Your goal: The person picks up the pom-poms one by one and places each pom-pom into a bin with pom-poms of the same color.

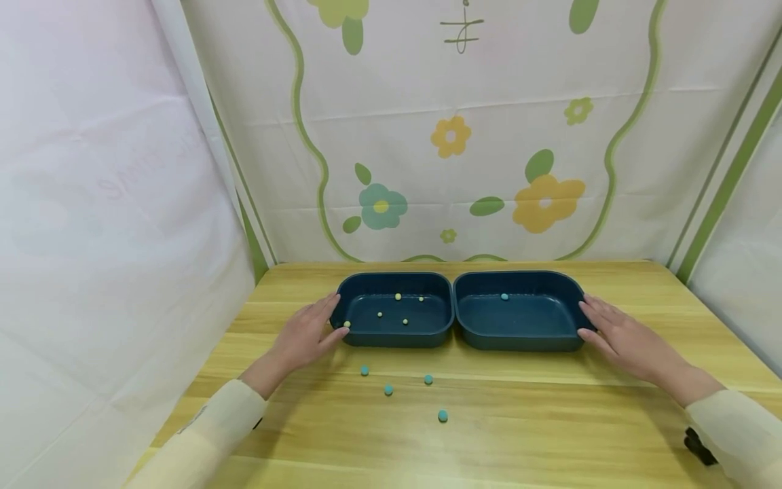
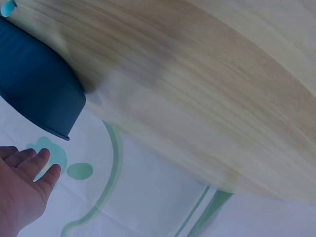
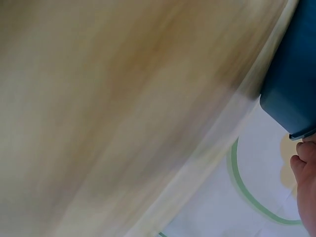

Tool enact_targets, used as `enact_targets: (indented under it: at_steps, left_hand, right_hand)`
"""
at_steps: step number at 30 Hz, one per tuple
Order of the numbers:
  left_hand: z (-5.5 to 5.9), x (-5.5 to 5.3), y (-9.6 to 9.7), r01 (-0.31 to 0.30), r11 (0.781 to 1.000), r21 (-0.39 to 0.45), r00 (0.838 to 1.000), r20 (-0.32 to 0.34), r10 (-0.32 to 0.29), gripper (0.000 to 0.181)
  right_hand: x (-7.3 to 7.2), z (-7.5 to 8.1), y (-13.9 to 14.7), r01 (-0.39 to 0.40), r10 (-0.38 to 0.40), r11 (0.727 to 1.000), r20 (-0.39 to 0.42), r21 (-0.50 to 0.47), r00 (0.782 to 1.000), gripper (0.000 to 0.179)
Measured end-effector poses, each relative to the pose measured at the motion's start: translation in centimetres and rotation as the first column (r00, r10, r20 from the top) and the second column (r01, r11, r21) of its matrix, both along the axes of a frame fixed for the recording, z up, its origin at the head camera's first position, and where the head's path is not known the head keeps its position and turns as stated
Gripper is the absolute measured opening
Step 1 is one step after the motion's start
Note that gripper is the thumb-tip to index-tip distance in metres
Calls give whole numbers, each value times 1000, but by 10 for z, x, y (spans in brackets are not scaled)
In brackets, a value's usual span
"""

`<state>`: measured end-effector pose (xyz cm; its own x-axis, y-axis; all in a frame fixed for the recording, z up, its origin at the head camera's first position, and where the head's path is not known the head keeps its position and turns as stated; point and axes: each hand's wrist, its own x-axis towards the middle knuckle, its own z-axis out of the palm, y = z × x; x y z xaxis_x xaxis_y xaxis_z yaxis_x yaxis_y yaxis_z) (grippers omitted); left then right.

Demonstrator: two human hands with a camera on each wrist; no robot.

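Two dark blue rectangular trays stand side by side on the table. At the outer end of the left tray (image 1: 397,339), my left hand (image 1: 307,333) has its fingers extended, fingertips right at the rim. My right hand (image 1: 632,343) lies along the outer end of the right tray (image 1: 519,343), fingers fairly straight and fingertips at its rim. Several small yellow beads (image 1: 398,297) are spread inside the left tray. One blue bead (image 1: 504,297) is in the right tray. In the right wrist view, fingers (image 3: 307,150) show just by the tray's edge.
Several loose blue beads lie on the wooden table (image 1: 550,428) in front of the trays, one blue bead (image 1: 442,415) closest to me. A flower-patterned cloth (image 1: 476,88) hangs right behind the table, and a white cloth (image 1: 110,238) hangs at the left side.
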<state>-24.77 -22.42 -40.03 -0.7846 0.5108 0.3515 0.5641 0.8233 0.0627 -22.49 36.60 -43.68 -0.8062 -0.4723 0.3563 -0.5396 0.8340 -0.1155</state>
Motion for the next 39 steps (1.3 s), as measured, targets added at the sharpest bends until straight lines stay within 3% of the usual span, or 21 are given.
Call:
enact_targets:
  at_steps: [5, 10, 13, 16, 19, 21, 26, 28, 33, 36, 39]
  left_hand:
    - [2, 7, -3, 74, 997, 34, 991, -112, -70, 61]
    - [1, 17, -5, 186, 981, 48, 955, -246, -169, 54]
    - [0, 24, -4, 219, 975, 39, 941, -271, -201, 53]
    - [-1, 31, -1, 211, 977, 39, 957, -211, -198, 52]
    - [-4, 35, 3, 153, 988, 24, 980, -133, -148, 48]
    - [-6, 37, 5, 128, 991, 27, 986, -113, -124, 45]
    - [-11, 40, 10, 177, 980, 87, 978, -129, -165, 36]
    - [-13, 41, 12, 195, 976, 98, 977, -102, -185, 36]
    - [-19, 42, 18, 152, 982, 112, 981, 100, -164, 38]
    - [-23, 40, 21, 121, 985, 124, 966, 213, -145, 36]
    - [-26, 38, 23, 113, 984, 141, 952, 268, -148, 34]
  right_hand:
    - [-1, 0, 1, -5, 6, 999, -16, 36, 1000, 59]
    - [0, 2, 1, -2, 3, 998, -12, 62, 1000, 59]
    - [1, 4, 1, 1, -1, 998, -6, 65, 1000, 60]
    - [1, 4, 2, 5, -5, 998, -5, 62, 1000, 60]
    - [2, 4, 2, 10, -9, 998, -15, 57, 1000, 60]
    - [2, 3, 2, 12, -11, 999, -13, 52, 1000, 60]
    - [2, 2, 1, 18, -18, 999, -6, 51, 1000, 60]
    - [3, 3, 1, 22, -21, 998, -8, 53, 1000, 60]
    - [3, 4, 1, 20, -19, 999, -15, 50, 1000, 59]
    - [3, 3, 1, 17, -16, 999, -18, 50, 1000, 59]
    - [2, 2, 0, 18, -17, 998, -22, 52, 1000, 59]
